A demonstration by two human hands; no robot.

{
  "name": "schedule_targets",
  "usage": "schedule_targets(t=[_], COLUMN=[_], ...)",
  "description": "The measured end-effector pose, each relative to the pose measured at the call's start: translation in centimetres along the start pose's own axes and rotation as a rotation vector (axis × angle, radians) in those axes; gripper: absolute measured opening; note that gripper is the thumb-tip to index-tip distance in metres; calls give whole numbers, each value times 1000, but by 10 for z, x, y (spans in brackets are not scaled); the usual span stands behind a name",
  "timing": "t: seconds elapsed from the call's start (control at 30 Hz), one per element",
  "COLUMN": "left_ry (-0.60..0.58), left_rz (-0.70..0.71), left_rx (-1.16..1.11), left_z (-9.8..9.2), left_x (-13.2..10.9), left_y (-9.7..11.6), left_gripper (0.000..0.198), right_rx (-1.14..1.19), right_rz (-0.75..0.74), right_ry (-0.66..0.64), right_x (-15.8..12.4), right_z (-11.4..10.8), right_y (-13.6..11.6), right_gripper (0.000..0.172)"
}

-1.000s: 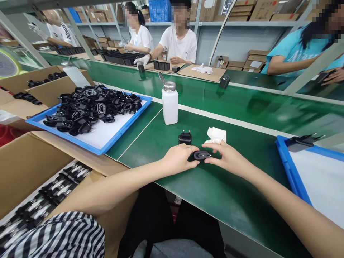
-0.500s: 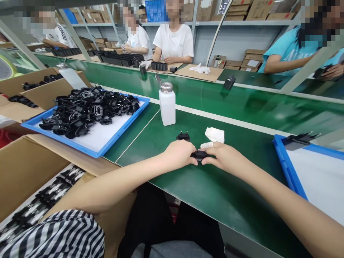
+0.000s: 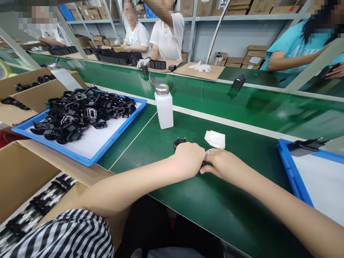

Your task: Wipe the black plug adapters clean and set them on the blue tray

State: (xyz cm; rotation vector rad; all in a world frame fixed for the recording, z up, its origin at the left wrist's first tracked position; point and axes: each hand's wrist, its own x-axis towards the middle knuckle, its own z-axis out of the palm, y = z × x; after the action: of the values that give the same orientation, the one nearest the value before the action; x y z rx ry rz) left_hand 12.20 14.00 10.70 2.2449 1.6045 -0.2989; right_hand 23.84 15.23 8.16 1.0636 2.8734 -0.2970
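Note:
Between my left hand (image 3: pixel 189 159) and my right hand (image 3: pixel 221 163) a small black plug (image 3: pixel 203 163) is pinched, almost wholly hidden by my fingers. A white finger cot (image 3: pixel 207 151) covers one fingertip of my right hand. Just beyond my left hand lies a second black plug (image 3: pixel 179 142), its metal pins up and its lower part hidden behind that hand. A folded white cloth (image 3: pixel 215 139) lies beyond my right hand. Both rest on the green conveyor belt (image 3: pixel 228 200), near a white dispenser bottle (image 3: pixel 163 107) with a metal pump top.
At left, a blue tray (image 3: pixel 80 152) holds a heap of black plugs, above cardboard boxes of packed parts. At right, another blue tray (image 3: pixel 291 168) has a plug on its rim. Several co-workers (image 3: pixel 168 39) sit beyond a second belt, with cardboard boxes on shelves behind.
My hands have closed further over the black plug, hiding most of it. The scene has shifted slightly left and up in the view, with the plug beyond my left hand now partly covered.

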Motion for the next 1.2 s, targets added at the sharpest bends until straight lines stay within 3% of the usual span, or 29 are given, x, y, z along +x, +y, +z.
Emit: schedule_targets(t=[0.17, 0.33, 0.43, 0.53, 0.63, 0.7, 0.77, 0.9, 1.03, 1.1, 1.2], left_ry=[68, 218, 143, 91, 153, 199, 227, 252, 233, 214, 202], left_rz=[-12, -23, -187, -302, -232, -161, -122, -83, -24, -7, -24], left_rx=[-1, -55, 40, 89, -39, -154, -212, -199, -230, -243, -214], left_z=[9, 27, 32, 33, 40, 47, 54, 61, 62, 61, 60], left_x=[-9, -26, -40, -45, -36, -28, -21, -21, -25, -24, -22], left_y=[-3, -25, -43, -63, -83, -92, -96, -98, -104, -105, -104], left_gripper=[6, 24, 27, 31, 37, 41, 42, 35, 32, 32, 32], right_rx=[137, 295, 352, 443, 483, 467, 450, 470, 749, 887, 874], right_rz=[43, 92, 157, 278, 293, 235, 185, 225, 275, 291, 522], right_ry=[74, 163, 224, 266, 270, 246, 218, 284, 431, 558, 806], right_x=[-8, -8, 4, 20, 36, 45, 51, 52, 18, -19, -86], right_z=[9, 20, 25, 28, 28, 29, 31, 36, 25, 12, -8], right_y=[3, 0, -9, -14, -11, -8, -9, -18, -8, 9, 45], right_gripper=[13, 22, 27, 48, 83, 97, 95, 66, 59, 59, 52])
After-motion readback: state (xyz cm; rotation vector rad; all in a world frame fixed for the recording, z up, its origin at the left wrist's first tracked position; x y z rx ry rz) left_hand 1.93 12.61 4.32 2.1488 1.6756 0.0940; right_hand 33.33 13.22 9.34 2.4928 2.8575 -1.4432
